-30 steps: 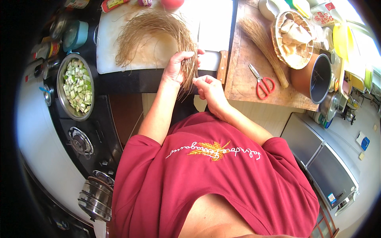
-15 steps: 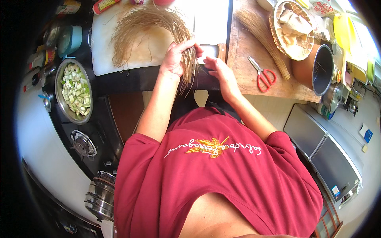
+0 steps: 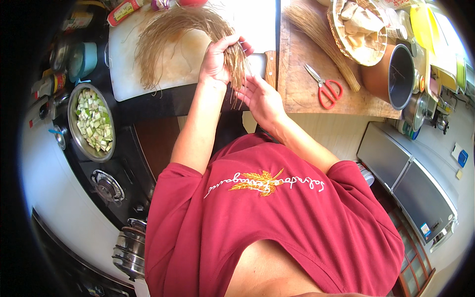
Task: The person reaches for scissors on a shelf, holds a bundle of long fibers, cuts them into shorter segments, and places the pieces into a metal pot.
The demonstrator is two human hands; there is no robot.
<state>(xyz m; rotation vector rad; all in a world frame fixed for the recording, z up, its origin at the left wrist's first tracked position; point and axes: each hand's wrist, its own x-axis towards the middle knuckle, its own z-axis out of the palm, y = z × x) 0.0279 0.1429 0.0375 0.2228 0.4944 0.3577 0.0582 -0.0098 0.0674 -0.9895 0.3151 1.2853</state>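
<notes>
My left hand [image 3: 215,63] is closed round a bundle of thin, dry brown strands [image 3: 185,21]. The bundle's long loose part arches away to the left over a white cutting board [image 3: 123,74]. Short ends hang down below my fist. My right hand [image 3: 264,103] is at these hanging ends, its fingers stretched out and touching some of them. Just beyond, a knife with a wooden handle [image 3: 270,68] lies on the board, its blade partly hidden by my hands. Scissors with red handles [image 3: 330,94] and a second, straighter bundle of strands [image 3: 324,42] rest on the wooden surface at right.
A metal bowl of chopped green-white pieces [image 3: 93,121] stands at left, near a gas burner [image 3: 107,186] and a stacked steel pot [image 3: 129,252]. At right are a wicker basket [image 3: 332,29], a brown pot lying on its side [image 3: 373,74] and a grey fridge [image 3: 383,153].
My right hand has moved left and in under the hanging ends, now touching them. My left hand keeps its hold on the bundle. The whole view has shifted slightly.
</notes>
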